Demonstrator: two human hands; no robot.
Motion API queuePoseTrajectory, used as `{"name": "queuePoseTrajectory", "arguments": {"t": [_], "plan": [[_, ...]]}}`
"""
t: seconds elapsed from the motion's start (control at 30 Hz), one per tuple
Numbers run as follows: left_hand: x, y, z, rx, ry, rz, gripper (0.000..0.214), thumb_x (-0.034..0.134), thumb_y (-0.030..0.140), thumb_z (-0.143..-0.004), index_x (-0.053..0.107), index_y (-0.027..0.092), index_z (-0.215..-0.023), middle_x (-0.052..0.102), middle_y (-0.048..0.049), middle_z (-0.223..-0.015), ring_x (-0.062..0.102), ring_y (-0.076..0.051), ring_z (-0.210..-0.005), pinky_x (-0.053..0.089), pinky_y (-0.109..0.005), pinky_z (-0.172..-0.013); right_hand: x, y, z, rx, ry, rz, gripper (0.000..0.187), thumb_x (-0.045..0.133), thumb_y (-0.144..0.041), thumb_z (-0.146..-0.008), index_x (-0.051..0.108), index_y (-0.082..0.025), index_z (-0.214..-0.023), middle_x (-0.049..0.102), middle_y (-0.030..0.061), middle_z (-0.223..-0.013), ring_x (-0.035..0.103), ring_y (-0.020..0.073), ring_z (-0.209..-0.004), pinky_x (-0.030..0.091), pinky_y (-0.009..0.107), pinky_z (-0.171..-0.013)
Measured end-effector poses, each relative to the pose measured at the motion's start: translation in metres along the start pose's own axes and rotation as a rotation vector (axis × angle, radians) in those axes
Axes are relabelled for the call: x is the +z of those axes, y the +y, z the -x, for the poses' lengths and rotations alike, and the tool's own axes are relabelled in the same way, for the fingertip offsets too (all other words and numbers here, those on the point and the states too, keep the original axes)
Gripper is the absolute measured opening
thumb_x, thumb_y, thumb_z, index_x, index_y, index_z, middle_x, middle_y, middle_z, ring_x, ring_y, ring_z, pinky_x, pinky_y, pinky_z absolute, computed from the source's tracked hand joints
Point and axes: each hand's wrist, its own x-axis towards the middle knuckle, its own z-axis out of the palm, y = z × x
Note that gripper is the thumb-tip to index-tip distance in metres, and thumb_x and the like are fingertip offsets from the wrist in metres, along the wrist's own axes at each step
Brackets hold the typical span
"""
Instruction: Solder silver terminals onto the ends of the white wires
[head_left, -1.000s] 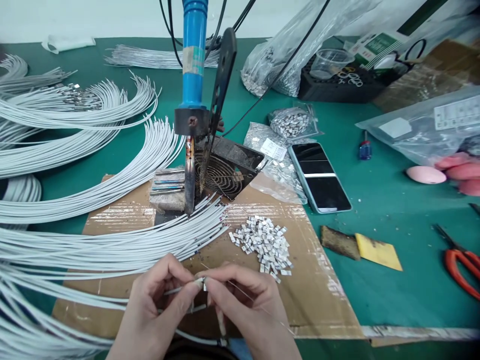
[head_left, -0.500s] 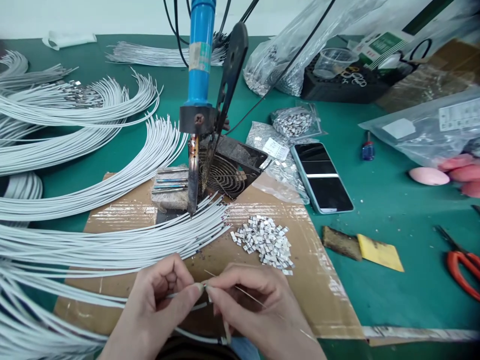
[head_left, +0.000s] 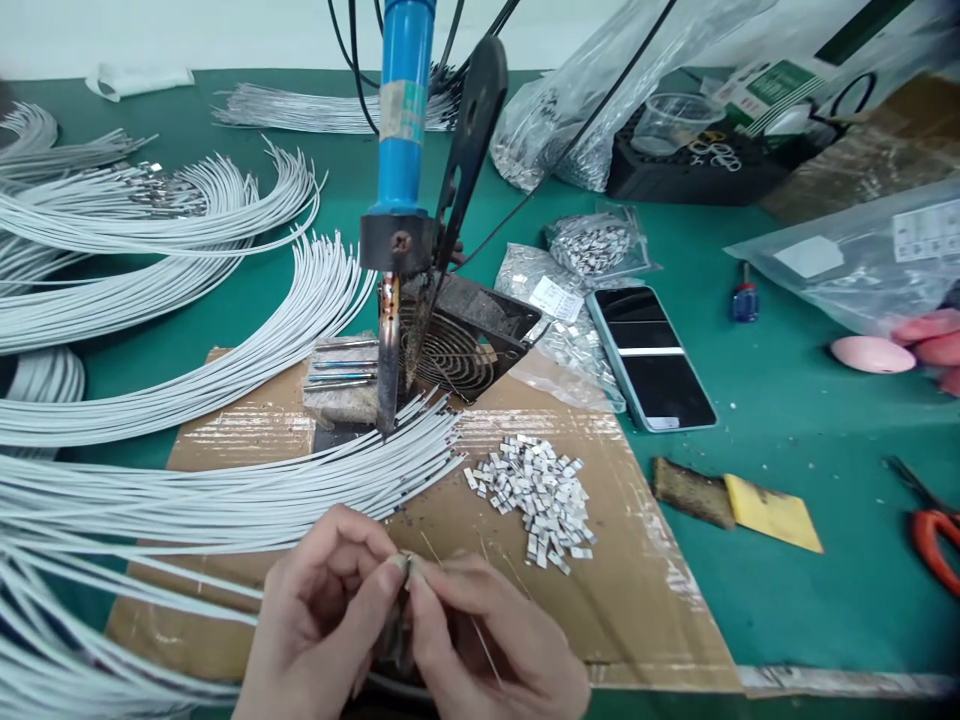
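At bottom edge of frame, over cardboard sheet [head_left: 637, 590]: left hand [head_left: 319, 630] and right hand [head_left: 491, 645], wrists cropped, are pinching fingertips together on a tiny part, too small to identify, near metal clips [head_left: 536, 495]

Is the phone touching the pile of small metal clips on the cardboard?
Apart. The head view shows the phone on the green mat, with bare cardboard between it and the pile of clips.

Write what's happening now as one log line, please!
left hand: pinching small part | right hand: pinching same part, thin wire | nearby: metal clips, cables, soldering iron
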Motion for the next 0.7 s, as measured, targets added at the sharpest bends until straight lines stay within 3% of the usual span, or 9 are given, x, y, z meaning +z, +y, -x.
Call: {"name": "queuePoseTrajectory", "arguments": {"t": [0.03, 0.1, 0.23, 0.37, 0.6, 0.7], "plan": [[-0.002, 0.000, -0.002, -0.010, -0.008, 0.028, 0.049, 0.090, 0.060, -0.070, 0.069, 0.016, -0.075, 0.059, 0.0033, -0.057, 0.033, -0.004, -0.047, 0.027, -0.015, -0.047, 0.001, 0.002, 0.000, -0.104, 0.006, 0.046, 0.024, 0.070, -0.003, -0.083, 0.078, -0.026, -0.084, 0.067, -0.0037, -0.066, 0.057, 0.0090, -0.054, 0.045, 0.018, -0.053], [-0.005, 0.000, -0.006, -0.021, -0.021, 0.066, 0.047, 0.092, 0.057, -0.067, 0.072, 0.015, -0.074, 0.060, 0.0017, -0.057, 0.040, -0.005, -0.050, 0.031, -0.014, -0.049, -0.003, 0.004, -0.004, -0.177, -0.064, 0.094, 0.027, 0.070, -0.002, -0.084, 0.079, -0.026, -0.089, 0.069, -0.0032, -0.069, 0.058, 0.0098, -0.055, 0.046, 0.019, -0.054], [-0.005, 0.004, -0.011, 0.021, 0.024, 0.039, 0.037, 0.095, 0.045, -0.066, 0.074, 0.014, -0.068, 0.057, 0.0025, -0.054, 0.043, -0.006, -0.050, 0.032, -0.014, -0.050, -0.022, -0.003, -0.024, 0.016, -0.307, 0.043, 0.021, 0.073, -0.013, -0.088, 0.083, -0.031, -0.093, 0.070, -0.0038, -0.067, 0.058, 0.0090, -0.052, 0.043, 0.018, -0.048], [0.001, 0.009, -0.010, 0.062, 0.102, -0.063, 0.022, 0.090, 0.029, -0.064, 0.073, 0.015, -0.065, 0.055, 0.0041, -0.052, 0.041, -0.005, -0.048, 0.029, -0.012, -0.047, -0.033, -0.014, -0.039, 0.158, -0.253, 0.044, 0.012, 0.077, -0.019, -0.087, 0.081, -0.030, -0.084, 0.067, -0.0067, -0.059, 0.056, 0.0071, -0.046, 0.044, 0.014, -0.046], [0.010, 0.014, -0.005, 0.094, 0.162, -0.128, 0.015, 0.083, 0.026, -0.062, 0.072, 0.016, -0.062, 0.049, 0.0064, -0.051, 0.037, -0.005, -0.049, 0.031, -0.010, -0.046, -0.025, -0.013, -0.042, -0.095, -0.353, 0.063, 0.020, 0.073, -0.010, -0.091, 0.081, -0.029, -0.093, 0.074, -0.0044, -0.082, 0.066, 0.0075, -0.066, 0.054, 0.012, -0.063], [0.011, 0.014, -0.004, 0.099, 0.179, -0.139, 0.014, 0.082, 0.026, -0.062, 0.071, 0.016, -0.061, 0.050, 0.0059, -0.051, 0.038, -0.005, -0.048, 0.032, -0.010, -0.046, -0.026, -0.011, -0.043, -0.146, -0.333, 0.106, 0.021, 0.072, -0.009, -0.092, 0.080, -0.028, -0.096, 0.074, -0.0049, -0.084, 0.067, 0.0069, -0.069, 0.054, 0.012, -0.067]]}}
